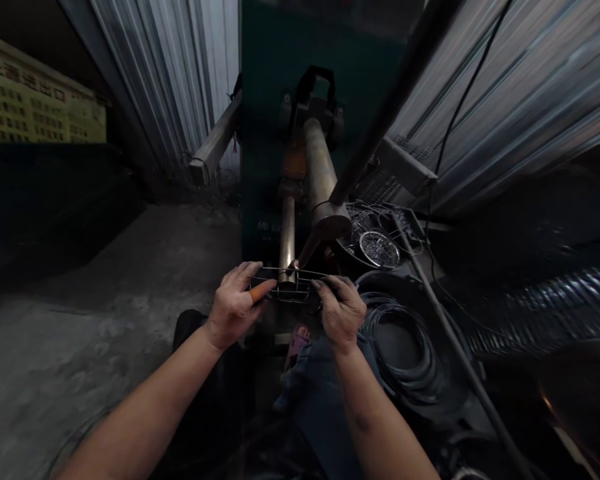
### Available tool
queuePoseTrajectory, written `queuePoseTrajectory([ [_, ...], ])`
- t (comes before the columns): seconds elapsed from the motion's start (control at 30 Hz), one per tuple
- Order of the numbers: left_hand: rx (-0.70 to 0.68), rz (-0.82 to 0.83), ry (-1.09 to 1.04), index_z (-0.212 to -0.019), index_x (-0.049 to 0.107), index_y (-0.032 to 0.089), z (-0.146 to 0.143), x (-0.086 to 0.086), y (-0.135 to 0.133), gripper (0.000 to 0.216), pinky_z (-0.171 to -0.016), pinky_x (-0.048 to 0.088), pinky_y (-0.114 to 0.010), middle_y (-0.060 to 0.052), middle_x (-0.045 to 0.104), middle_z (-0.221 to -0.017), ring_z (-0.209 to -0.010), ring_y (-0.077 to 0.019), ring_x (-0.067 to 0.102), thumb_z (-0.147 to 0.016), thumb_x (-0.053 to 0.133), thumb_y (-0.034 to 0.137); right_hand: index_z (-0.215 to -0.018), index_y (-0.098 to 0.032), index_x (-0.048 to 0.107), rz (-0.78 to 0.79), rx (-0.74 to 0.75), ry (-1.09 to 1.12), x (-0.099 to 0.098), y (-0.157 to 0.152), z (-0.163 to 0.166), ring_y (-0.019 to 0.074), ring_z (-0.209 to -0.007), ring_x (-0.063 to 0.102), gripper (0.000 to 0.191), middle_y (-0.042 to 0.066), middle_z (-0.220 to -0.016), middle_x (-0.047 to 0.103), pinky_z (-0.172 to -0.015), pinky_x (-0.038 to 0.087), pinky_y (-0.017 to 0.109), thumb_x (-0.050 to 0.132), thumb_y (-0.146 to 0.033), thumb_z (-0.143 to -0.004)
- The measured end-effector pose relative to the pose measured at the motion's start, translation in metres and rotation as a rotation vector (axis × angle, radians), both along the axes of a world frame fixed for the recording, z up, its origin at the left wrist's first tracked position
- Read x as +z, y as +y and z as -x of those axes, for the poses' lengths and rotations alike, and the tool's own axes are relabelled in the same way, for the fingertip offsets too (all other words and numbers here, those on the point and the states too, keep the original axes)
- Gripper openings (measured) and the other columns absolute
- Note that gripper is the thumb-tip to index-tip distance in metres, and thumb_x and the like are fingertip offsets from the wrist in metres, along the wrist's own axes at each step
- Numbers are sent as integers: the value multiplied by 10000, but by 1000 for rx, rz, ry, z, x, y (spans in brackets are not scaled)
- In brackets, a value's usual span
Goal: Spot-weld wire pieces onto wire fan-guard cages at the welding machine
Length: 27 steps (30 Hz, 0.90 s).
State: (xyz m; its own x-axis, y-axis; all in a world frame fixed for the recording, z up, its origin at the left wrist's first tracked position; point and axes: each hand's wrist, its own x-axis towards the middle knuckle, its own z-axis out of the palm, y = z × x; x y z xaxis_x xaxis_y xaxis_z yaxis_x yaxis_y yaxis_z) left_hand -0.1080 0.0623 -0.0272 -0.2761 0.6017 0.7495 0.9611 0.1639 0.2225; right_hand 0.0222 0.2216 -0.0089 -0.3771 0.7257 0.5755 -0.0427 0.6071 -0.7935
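Note:
A small frame of thin metal wire [294, 300] is held level between my two hands. My left hand [234, 303] pinches its left end; an orange wrap covers the thumb. On the other side my right hand [341, 308] grips the right end between thumb and fingers. The wire's upper edge lies at the tip of a brass-coloured rod [288, 233], where a pointed electrode comes down from a thick metal cylinder [325, 180] above. These belong to a dark green machine [263, 133], which looks like a spot welder.
Coiled wire [405, 347] fills a tub by my right leg. Behind it, a container holds round wire pieces [379, 248]. A long bar [460, 360] slants along the right. A yellow crate [40, 100] stands at left, and stacked shiny wire parts [555, 313] lie far right.

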Motion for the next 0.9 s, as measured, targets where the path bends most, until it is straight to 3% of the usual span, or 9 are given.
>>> queuePoseTrajectory([
  [0.57,-12,33,-106,-1101,680,267,15,-2,9,326,-966,466,-466,-87,572,-1285,-1179,-279,539,-781,642,214,-694,-181,682,53,8,0,-5,12,15,144,-679,587,126,18,-707,630,-655,478,275,694,-298,-739],
  [0.9,-28,-17,-66,-1094,685,233,18,-5,12,320,-945,490,-437,-106,582,-1266,-1148,-271,566,-777,653,205,-686,-173,678,70,16,46,-6,13,18,139,-672,581,141,18,-708,622,-653,477,273,702,-304,-734],
])
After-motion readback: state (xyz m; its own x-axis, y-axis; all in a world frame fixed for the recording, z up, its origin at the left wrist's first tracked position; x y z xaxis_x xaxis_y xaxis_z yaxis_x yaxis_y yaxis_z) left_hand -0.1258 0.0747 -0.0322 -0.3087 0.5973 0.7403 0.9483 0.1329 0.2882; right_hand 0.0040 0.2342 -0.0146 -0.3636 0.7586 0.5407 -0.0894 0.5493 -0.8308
